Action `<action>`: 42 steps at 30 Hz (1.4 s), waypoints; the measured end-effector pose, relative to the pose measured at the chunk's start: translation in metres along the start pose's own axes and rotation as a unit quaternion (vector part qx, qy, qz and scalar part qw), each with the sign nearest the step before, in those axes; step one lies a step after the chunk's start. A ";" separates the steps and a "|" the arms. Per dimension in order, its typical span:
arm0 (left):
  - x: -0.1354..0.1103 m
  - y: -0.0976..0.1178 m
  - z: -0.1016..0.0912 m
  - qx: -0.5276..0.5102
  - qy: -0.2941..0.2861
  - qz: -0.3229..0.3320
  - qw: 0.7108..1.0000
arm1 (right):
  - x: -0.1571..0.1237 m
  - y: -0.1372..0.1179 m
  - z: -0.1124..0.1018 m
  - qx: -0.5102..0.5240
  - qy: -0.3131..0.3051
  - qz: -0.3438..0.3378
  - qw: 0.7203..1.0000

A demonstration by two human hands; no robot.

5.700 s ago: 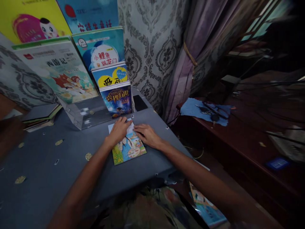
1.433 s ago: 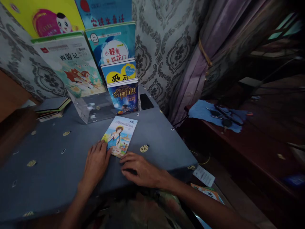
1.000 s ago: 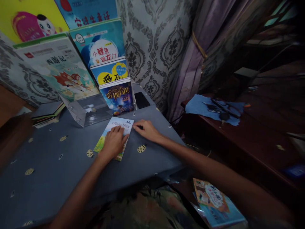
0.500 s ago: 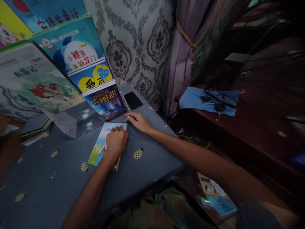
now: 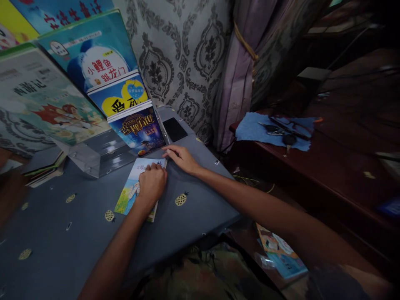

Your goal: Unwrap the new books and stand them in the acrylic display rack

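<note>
A: What stands at the far left of the grey cloth-covered worktop point(image 5: 78, 233)?

B: A low stack of thin books point(image 5: 43, 173) lies near the far left edge. Just right of it a clear acrylic display stand point(image 5: 93, 156) holds picture books in rising rows: a pale book with a red-clad cartoon figure point(image 5: 46, 108), a teal book with a white oval and red characters point(image 5: 93, 54), a blue book with a yellow heart shape point(image 5: 120, 93), and, lowest, a dark blue fantasy-cover book point(image 5: 140, 129).

A: And the small book in front?

B: A thin paperback with a light blue and green illustrated cover point(image 5: 133, 193) lies flat on the worktop, just in front of the stand and nearer the right edge than the left, its far end close to the dark blue book.

A: How are the hands?

B: The left hand point(image 5: 152, 183) rests palm down on the paperback, fingers curled loosely, pressing its upper half; it grips nothing. The right hand point(image 5: 181, 157) lies flat and spread on the cloth just right of the paperback's far corner, fingertips at its edge, also clasping nothing.

A: Anything further right?

B: A black phone point(image 5: 175, 129) lies flat by the stand near the far right corner. Beyond the right edge, a dark wooden bench point(image 5: 328, 175) carries a blue cloth point(image 5: 259, 133) with scissors point(image 5: 281, 130) on it.
</note>
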State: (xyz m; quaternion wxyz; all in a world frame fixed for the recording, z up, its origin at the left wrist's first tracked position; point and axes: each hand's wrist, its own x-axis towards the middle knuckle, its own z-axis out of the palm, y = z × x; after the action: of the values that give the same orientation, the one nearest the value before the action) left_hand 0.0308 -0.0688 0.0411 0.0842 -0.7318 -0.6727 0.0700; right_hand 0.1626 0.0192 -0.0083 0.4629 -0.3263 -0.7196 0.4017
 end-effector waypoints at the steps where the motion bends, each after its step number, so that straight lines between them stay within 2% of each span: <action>1: 0.000 0.000 0.000 0.002 -0.001 0.000 1.000 | -0.001 -0.001 0.000 -0.008 -0.002 -0.004 1.000; 4: 0.000 0.002 0.002 0.004 -0.005 -0.003 1.000 | -0.002 -0.005 0.000 -0.070 -0.013 -0.021 0.997; 9: -0.001 0.004 0.003 0.001 0.001 -0.007 1.000 | -0.006 -0.009 0.002 -0.205 -0.051 -0.020 0.977; 14: -0.004 -0.006 0.000 -0.015 0.021 0.003 1.000 | -0.012 -0.011 0.003 -0.257 -0.067 -0.030 0.963; 19: -0.008 -0.031 0.005 -0.044 0.050 0.054 0.996 | -0.018 -0.014 0.003 -0.284 -0.090 -0.076 0.951; 22: -0.014 -0.051 0.015 -0.085 0.058 0.117 0.988 | -0.022 -0.016 0.003 -0.301 -0.105 -0.094 0.943; 24: -0.019 -0.068 0.024 -0.120 0.042 0.153 0.980 | -0.024 -0.017 0.004 -0.309 -0.111 -0.096 0.940; 25: -0.023 -0.077 0.029 -0.134 0.033 0.155 0.978 | -0.025 -0.018 0.004 -0.312 -0.112 -0.096 0.939; 28: -0.038 -0.102 0.041 -0.158 0.019 0.103 0.982 | -0.028 -0.018 0.007 -0.318 -0.123 -0.102 0.935; 31: -0.055 -0.117 0.048 -0.184 0.024 0.067 0.980 | -0.030 -0.016 0.010 -0.310 -0.135 -0.108 0.935; 34: -0.070 -0.111 0.045 -0.193 0.036 0.036 0.980 | -0.026 -0.011 0.012 -0.278 -0.143 -0.110 0.943; 38: -0.081 -0.081 0.028 -0.145 0.031 -0.013 0.989 | -0.008 0.000 0.014 -0.245 -0.155 -0.102 0.951; 42: -0.081 -0.052 0.008 -0.073 0.006 -0.020 0.997 | 0.009 0.011 0.014 -0.260 -0.163 -0.106 0.946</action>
State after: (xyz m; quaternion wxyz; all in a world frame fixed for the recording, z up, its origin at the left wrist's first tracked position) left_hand -0.0282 -0.1453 0.0440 0.0365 -0.7227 -0.6901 0.0145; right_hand 0.1471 0.0274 -0.0177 0.2785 -0.2875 -0.8949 0.1974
